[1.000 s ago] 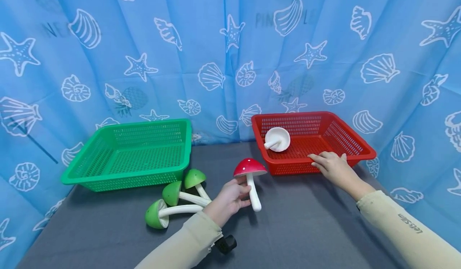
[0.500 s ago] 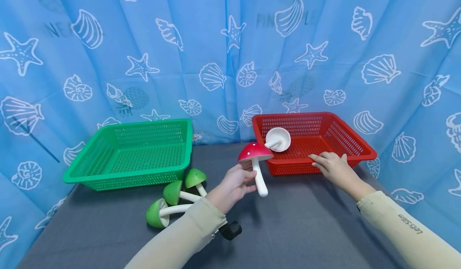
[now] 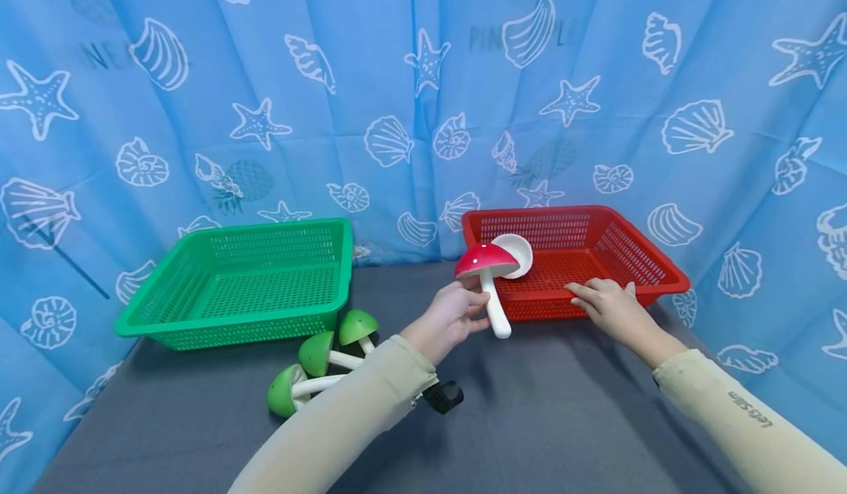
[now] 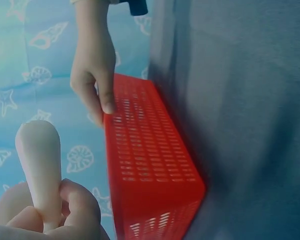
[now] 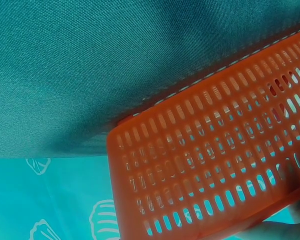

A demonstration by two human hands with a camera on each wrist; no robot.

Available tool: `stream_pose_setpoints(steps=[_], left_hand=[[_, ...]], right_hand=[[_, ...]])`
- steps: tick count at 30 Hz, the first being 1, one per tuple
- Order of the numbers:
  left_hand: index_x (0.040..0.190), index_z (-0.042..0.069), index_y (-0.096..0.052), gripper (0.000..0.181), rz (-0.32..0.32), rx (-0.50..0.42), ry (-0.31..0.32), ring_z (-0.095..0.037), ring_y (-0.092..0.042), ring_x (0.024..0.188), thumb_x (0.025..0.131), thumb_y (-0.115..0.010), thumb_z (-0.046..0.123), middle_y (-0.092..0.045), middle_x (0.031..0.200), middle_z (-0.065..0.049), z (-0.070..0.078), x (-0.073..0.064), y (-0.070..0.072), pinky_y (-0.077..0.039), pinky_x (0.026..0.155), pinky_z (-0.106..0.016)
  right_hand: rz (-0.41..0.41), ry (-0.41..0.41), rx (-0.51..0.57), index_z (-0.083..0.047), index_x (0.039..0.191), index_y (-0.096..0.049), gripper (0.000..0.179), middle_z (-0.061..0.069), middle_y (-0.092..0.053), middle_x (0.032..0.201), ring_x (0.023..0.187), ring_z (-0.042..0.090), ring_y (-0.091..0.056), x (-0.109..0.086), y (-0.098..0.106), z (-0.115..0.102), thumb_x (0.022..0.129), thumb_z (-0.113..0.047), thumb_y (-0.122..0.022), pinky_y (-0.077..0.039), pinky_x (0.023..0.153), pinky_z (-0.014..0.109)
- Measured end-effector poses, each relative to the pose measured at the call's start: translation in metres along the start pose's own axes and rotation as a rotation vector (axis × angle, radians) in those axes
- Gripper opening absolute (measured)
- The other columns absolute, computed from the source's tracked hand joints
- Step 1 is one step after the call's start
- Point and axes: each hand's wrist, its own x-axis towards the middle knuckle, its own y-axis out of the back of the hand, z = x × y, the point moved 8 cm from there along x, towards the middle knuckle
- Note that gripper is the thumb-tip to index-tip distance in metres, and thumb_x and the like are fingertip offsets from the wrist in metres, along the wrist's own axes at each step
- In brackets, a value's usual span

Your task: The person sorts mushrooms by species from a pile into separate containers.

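Red mushroom [image 3: 488, 262], cap above left hand [image 3: 456, 314], stem [image 3: 499, 314] in its pinch; right hand [image 3: 617, 312] around red basket rim [image 3: 539, 298].

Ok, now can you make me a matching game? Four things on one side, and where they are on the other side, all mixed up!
Things:
1. Red mushroom
2. Green mushrooms
3. Right hand
4. Upturned cap showing white

Where:
A. Inside the red basket, partly hidden from the head camera
B. Lying on the grey table
C. Held up in the left hand
D. On the red basket's near rim

Right pairs: 1-C, 2-B, 3-D, 4-A
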Motion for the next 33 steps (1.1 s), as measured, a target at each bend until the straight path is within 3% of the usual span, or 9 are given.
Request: stream_pose_setpoints(steps=[8, 20, 33], left_hand=[[0.139, 0.002, -0.051, 0.046, 0.009, -0.042, 0.014, -0.027, -0.058, 0.105, 0.094, -0.053, -0.008, -0.054, 0.132, -0.018, 0.004, 0.013, -0.018, -0.041, 0.102, -0.053], [0.134, 0.005, -0.059, 0.043, 0.034, -0.063, 0.027, -0.030, -0.059, 0.115, 0.093, -0.056, -0.008, -0.059, 0.127, -0.016, 0.010, 0.030, -0.035, -0.044, 0.100, -0.049], [0.127, 0.001, -0.062, 0.038, 0.089, -0.112, -0.032, -0.034, -0.061, 0.110, 0.090, -0.061, -0.008, -0.063, 0.116, -0.017, 0.005, 0.054, -0.057, -0.049, 0.097, -0.046]], right_hand=[[-0.013, -0.009, 0.021, 0.002, 0.121, -0.066, 0.035, 0.017, -0.063, 0.092, 0.092, 0.039, -0.058, -0.001, -0.001, 0.002, 0.089, -0.013, -0.069, -0.022, 0.087, 0.084], [-0.011, -0.025, 0.015, 0.001, 0.121, -0.066, 0.037, 0.016, -0.063, 0.092, 0.093, 0.039, -0.058, 0.000, 0.001, 0.001, 0.087, -0.014, -0.072, -0.022, 0.089, 0.084], [0.038, 0.004, -0.022, 0.001, 0.118, -0.068, 0.037, 0.017, -0.064, 0.092, 0.089, 0.038, -0.060, 0.000, 0.004, -0.001, 0.084, -0.012, -0.075, -0.026, 0.086, 0.083]])
